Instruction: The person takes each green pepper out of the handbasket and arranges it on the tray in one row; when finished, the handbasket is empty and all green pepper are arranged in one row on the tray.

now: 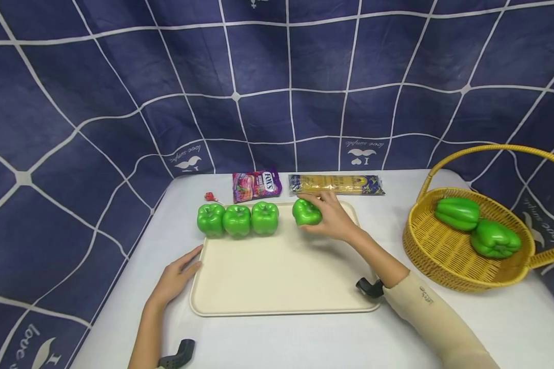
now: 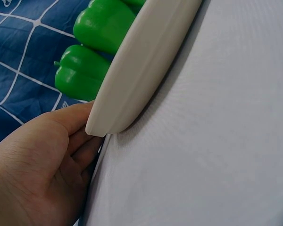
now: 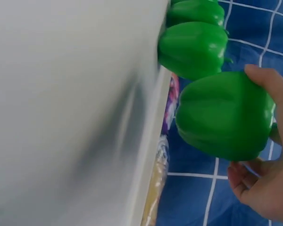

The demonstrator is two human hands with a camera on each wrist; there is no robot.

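"What could have gone wrong at that moment?"

"In my judgement, the held pepper (image 1: 304, 211) was the first risk. It was in the air above the far part of the tray (image 1: 277, 277), and its skin looked smooth and shiny, so a too weak pinch could have let it slip and roll away."

"And the three other peppers (image 1: 237, 220)?"

"They stood close together along the far edge, the leftmost one at the corner. If the held pepper had come down too near to them, I believe it could have pushed them over the low rim. Also, a push from the left hand (image 1: 173, 279) could have slid the tray on the tabletop (image 1: 286, 343)."

"How were the hands posed, please?"

"The right hand (image 1: 331, 218) reached forward across the tray, clamped on its pepper, with thumb and fingers at opposite sides. The left hand lay beside the tray, its fingers loosely extended against the left edge, a little apart from each other and gripping nothing."
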